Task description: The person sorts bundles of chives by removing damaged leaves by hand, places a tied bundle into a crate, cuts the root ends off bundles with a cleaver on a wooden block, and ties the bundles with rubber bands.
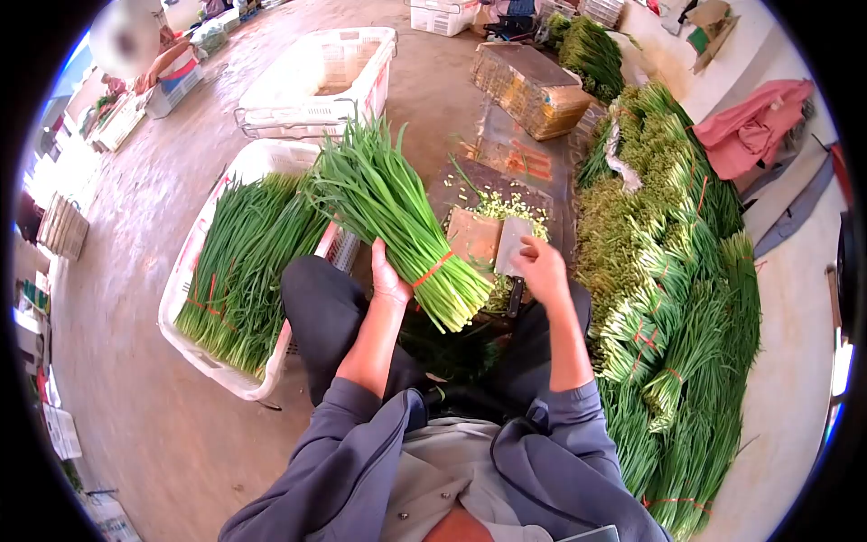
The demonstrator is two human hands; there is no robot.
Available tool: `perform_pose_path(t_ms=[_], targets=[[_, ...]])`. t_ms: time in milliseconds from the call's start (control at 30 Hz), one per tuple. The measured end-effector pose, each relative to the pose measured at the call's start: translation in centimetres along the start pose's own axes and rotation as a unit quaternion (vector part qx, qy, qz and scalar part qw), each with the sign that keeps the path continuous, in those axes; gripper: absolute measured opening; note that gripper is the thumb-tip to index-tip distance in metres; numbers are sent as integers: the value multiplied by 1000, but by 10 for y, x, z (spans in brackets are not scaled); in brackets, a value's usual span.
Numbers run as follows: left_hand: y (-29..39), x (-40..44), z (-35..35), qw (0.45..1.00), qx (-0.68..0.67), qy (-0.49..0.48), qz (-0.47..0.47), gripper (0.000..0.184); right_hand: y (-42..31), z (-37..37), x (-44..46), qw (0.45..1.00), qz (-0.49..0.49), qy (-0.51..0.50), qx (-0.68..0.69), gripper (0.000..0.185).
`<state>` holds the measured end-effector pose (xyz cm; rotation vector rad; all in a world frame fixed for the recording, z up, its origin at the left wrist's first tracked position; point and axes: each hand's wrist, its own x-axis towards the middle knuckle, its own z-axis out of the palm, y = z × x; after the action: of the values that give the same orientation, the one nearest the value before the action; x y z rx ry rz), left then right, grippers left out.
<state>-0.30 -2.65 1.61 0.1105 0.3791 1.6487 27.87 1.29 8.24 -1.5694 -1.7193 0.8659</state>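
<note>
One tied green bundle (pixel 388 194) slants in front of the knees, leaf tips toward the white crate (pixel 237 383), stem ends near the cleaver (pixel 516 294). Handling this bundle seems the step in hand. The left hand (pixel 390 278) cups it beside the red band (pixel 433 269), fingers mostly hidden beneath; the right hand (pixel 542 269) hovers half curled by the blade, contact unclear. Moving the bundle calls for a firm hold, clear of that edge. Floor (pixel 117 361) left of the crate gives room; heaped bundles (pixel 668 298) crowd the right.
</note>
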Motion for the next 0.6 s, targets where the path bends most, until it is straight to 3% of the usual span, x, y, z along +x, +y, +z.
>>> perform_pose_path(t_ms=[33, 100, 167, 200, 233, 300, 367, 433, 600], targets=[[-1, 2, 0, 1000, 4, -13, -2, 61, -7, 12, -10, 998, -38, 19, -48, 50], [-3, -5, 6, 1000, 11, -14, -8, 60, -33, 27, -19, 994, -20, -66, 83, 70], [1, -12, 7, 989, -17, -108, -102, 76, -53, 38, -23, 986, -24, -163, 27, 92], [-2, -9, 8, 994, 47, -54, -86, 86, -52, 47, -17, 974, -5, -225, 18, 107], [-5, -7, 14, 992, 52, -99, -62, 88, -54, 58, -15, 956, -18, -273, 104, 107], [-6, -14, 25, 988, 113, -70, -73, 92, -55, 68, -9, 942, -74, -294, 144, 103], [-7, -14, 16, 985, 153, -57, -47, 96, -42, 78, -6, 947, -70, -267, 165, 96], [-1, -7, 5, 987, 107, -112, -48, 92, -43, 74, -16, 961, -46, -222, 158, 84], [-13, 24, -23, 971, 177, 69, -145, 37, -24, 82, -7, 951, -5, -292, 106, 78]])
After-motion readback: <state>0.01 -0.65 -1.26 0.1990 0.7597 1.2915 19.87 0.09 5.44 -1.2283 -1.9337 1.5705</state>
